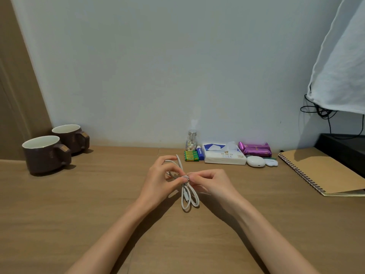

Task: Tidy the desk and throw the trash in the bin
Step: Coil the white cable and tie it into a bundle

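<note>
A white cable point(189, 196) is folded into loops above the middle of the wooden desk point(79, 204). My left hand point(162, 180) grips the bundle at its middle, with one loop arching up past my fingers. My right hand point(211, 181) pinches the same spot from the right, where the cable is wound tight around the bundle. The lower loops hang down just over the desk, one of them ending in a plug.
Two brown mugs point(46, 153) stand at the back left. Along the wall sit a small glass bottle point(191, 140), green batteries point(191, 156), a tissue pack point(225, 156), purple packets point(254, 149) and a white earbud case point(255, 161). A spiral notebook point(325, 173) lies at the right.
</note>
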Demonstrator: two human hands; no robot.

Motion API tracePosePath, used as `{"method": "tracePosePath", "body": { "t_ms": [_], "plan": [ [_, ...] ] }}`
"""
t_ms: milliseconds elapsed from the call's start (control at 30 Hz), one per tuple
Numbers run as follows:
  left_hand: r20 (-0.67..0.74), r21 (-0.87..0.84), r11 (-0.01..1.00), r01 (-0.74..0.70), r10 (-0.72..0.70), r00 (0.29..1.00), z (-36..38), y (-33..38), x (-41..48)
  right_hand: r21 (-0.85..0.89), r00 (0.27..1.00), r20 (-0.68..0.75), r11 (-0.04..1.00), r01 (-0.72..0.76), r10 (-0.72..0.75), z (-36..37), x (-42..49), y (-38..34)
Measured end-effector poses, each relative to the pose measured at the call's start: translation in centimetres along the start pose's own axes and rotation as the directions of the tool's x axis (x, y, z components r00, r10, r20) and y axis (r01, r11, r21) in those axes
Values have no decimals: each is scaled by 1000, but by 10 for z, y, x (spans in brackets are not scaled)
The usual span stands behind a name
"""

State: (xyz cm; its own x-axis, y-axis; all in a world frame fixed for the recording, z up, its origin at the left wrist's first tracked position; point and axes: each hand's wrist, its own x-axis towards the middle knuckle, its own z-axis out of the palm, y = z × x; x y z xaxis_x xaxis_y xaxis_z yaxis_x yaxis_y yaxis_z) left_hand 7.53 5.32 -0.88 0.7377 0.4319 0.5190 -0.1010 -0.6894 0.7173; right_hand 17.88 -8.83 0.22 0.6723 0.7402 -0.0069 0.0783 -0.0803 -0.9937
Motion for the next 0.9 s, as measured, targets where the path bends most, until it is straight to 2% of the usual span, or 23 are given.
{"method": "tracePosePath", "body": {
  "t_ms": [67, 167, 400, 533, 633, 800, 900],
  "plan": [
    [-19, 21, 1000, 15, -14, 1000, -1, -1, 0, -25, 999, 36, 1000, 8, -7, 1, 0, 1],
    [-31, 38, 999, 29, -28, 999, -1, 1, 0, -165, 995, -17, 981, 98, -102, 2, -2, 1],
    [-8, -28, 997, 69, -69, 998, -1, 5, -1, -251, 978, -25, 948, 194, -207, 4, -3, 5],
    [-21, 9, 999, 47, -46, 999, 3, 5, -1, -198, 983, -73, 968, 151, -169, 7, -1, 6],
    [-40, -3, 999, 46, -46, 998, 7, 3, -1, -177, 989, -59, 976, 123, -135, 9, -1, 4],
    [-72, -148, 986, 72, -84, 994, 9, 1, -2, -271, 994, 57, 957, 102, -90, 6, 0, 5],
    [-36, -239, 962, 134, -147, 989, 7, 4, -3, -177, 988, 149, 981, 74, -48, 2, 1, 5]
  ]
}}
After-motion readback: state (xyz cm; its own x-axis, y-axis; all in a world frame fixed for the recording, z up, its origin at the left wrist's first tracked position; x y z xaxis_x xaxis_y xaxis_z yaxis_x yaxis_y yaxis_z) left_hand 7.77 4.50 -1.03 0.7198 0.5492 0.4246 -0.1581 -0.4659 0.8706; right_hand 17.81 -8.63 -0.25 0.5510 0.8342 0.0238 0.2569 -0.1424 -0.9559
